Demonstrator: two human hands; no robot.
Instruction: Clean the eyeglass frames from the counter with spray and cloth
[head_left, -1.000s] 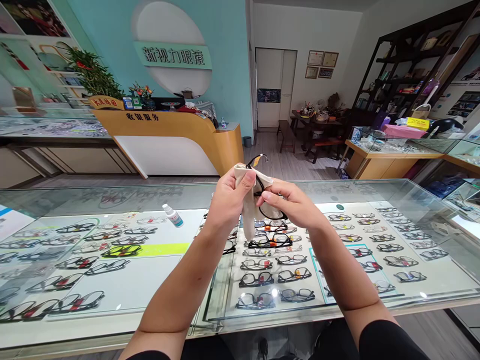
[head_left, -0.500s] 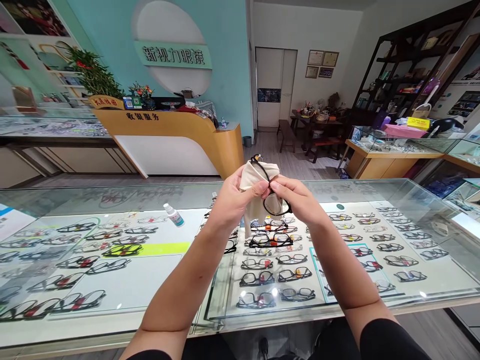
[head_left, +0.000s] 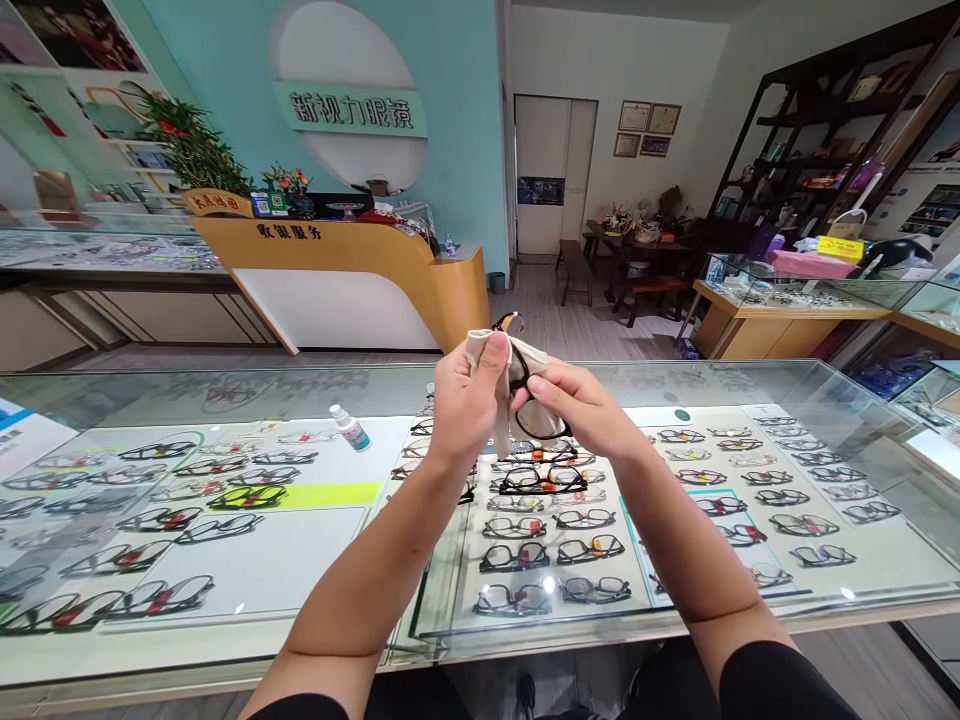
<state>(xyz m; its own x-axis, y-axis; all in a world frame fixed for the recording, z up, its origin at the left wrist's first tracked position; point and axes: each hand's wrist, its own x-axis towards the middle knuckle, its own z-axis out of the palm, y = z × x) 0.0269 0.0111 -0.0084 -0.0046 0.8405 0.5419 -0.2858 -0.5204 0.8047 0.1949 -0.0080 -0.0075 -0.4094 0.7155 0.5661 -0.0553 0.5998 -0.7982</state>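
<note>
Black-framed eyeglasses [head_left: 541,432] are held up tilted above the glass display case, between my two hands. My left hand [head_left: 474,395] is closed on a cream cleaning cloth [head_left: 504,425], its thumb pressing the cloth at the upper part of the glasses. The cloth covers much of that lens and hangs down below the fingers. My right hand [head_left: 581,400] pinches the black frame near its middle, with the lower lens showing under its fingers. Where the left fingers lie behind the cloth is hidden.
Under me, the glass display case [head_left: 262,640] holds several rows of eyeglasses. A small white spray bottle [head_left: 349,428] stands on its top, left of my hands. Beyond are a cashier counter [head_left: 330,300], a wooden bench [head_left: 574,268] and another glass case [head_left: 795,310].
My left thumb has moved up and left, away from my right fingers, with the cloth bunched in that hand. The glasses have shifted slightly left and turned a little.
</note>
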